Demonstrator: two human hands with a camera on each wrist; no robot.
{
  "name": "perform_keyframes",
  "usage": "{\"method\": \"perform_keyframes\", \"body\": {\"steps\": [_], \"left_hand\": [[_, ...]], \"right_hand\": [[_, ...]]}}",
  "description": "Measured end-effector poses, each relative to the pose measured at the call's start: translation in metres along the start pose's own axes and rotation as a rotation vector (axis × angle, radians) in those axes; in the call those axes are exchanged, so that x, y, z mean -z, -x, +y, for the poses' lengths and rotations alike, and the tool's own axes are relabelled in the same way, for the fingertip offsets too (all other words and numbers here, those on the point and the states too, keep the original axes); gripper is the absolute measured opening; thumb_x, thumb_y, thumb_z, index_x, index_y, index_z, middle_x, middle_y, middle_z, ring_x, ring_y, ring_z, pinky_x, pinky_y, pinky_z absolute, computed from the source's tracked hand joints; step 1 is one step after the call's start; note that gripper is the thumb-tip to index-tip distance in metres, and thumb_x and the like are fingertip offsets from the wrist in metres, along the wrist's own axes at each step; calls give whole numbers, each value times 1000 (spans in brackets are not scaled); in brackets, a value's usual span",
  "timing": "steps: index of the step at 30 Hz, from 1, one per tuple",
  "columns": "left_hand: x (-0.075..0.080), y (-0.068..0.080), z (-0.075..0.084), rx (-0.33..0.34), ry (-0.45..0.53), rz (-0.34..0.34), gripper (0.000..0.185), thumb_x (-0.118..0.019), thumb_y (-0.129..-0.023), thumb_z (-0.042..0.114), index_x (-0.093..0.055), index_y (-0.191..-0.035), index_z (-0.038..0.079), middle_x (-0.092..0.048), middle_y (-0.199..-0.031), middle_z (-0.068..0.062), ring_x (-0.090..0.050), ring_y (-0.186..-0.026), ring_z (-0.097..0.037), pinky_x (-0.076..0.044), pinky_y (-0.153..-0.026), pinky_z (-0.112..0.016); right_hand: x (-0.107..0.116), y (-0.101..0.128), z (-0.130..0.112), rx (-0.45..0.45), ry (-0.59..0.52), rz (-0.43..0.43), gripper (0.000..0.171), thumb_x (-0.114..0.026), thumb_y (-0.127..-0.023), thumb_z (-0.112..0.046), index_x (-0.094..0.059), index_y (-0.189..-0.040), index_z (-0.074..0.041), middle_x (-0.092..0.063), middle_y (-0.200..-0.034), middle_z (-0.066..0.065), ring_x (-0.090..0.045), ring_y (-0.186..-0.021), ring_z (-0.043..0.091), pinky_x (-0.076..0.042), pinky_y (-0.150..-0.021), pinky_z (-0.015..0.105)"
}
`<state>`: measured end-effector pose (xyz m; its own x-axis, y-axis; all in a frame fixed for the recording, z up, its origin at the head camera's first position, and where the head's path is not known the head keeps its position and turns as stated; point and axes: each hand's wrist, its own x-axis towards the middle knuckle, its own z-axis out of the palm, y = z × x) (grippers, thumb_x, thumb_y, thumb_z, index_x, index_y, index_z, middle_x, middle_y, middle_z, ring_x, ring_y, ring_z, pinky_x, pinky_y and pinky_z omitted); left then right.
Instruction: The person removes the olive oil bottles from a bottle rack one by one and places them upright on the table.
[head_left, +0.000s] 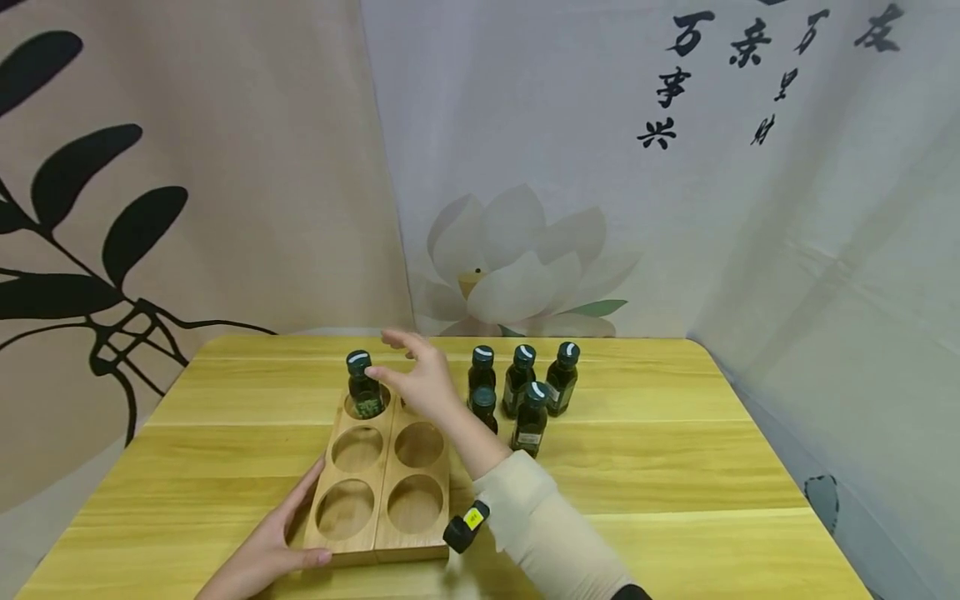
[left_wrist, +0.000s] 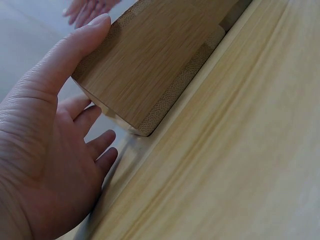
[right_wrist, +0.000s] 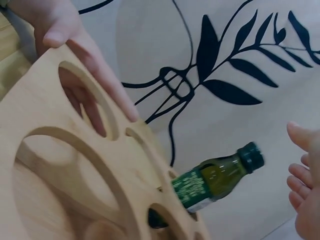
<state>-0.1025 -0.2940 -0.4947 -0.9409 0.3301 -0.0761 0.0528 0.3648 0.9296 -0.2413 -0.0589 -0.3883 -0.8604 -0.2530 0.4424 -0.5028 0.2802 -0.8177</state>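
Note:
My left hand (head_left: 273, 533) holds the near left corner of a wooden rack (head_left: 384, 500) with round holes, thumb on the near end and fingers along the left side. The thumb (left_wrist: 87, 42) touches the rack's edge in the left wrist view. A small dark green glass bottle (head_left: 365, 387) with a black cap stands in the far left hole, leaning slightly. Beside that bottle my right hand (head_left: 420, 379) is spread, thumb near the cap. In the right wrist view, a gap separates the hand (right_wrist: 305, 185) from the labelled bottle (right_wrist: 212, 177).
Several similar capped bottles (head_left: 519, 383) stand grouped on the wooden table (head_left: 660, 467), right of the rack. A black device (head_left: 465, 527) with a yellow label is worn at my right wrist. Behind the table hangs a printed cloth (head_left: 525, 150).

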Motion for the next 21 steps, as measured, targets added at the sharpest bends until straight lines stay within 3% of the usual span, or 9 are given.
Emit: {"method": "perform_keyframes", "body": {"steps": [6, 11, 21], "left_hand": [[1, 1, 0, -2, -6, 6, 104, -78, -80, 9, -9, -155, 27, -3, -158, -19, -2, -138, -49, -8, -97, -76], [0, 0, 1, -2, 3, 3, 104, -78, -80, 10, -9, -155, 28, -3, -158, -18, -1, -138, -48, -7, -97, -76], [0, 0, 0, -24, -4, 9, 105, -78, -78, 8, -9, -155, 28, -4, -158, -18, -3, -138, -49, -8, -96, -77]], "right_hand": [[-20, -4, 13, -74, -45, -12, 51, -78, -82, -23, -62, -128, -10, -63, -123, 2, -54, -112, 9, -44, -96, 34], [-31, -3, 21, -153, -49, -10, 50, -77, -82, -25, -62, -129, -14, -63, -122, -3, -54, -112, 8, -44, -94, 30], [-39, -5, 22, -162, -34, -19, 47, -74, -85, -30, -62, -129, -20, -62, -120, -8, -54, -111, 8, -46, -92, 30]]}}
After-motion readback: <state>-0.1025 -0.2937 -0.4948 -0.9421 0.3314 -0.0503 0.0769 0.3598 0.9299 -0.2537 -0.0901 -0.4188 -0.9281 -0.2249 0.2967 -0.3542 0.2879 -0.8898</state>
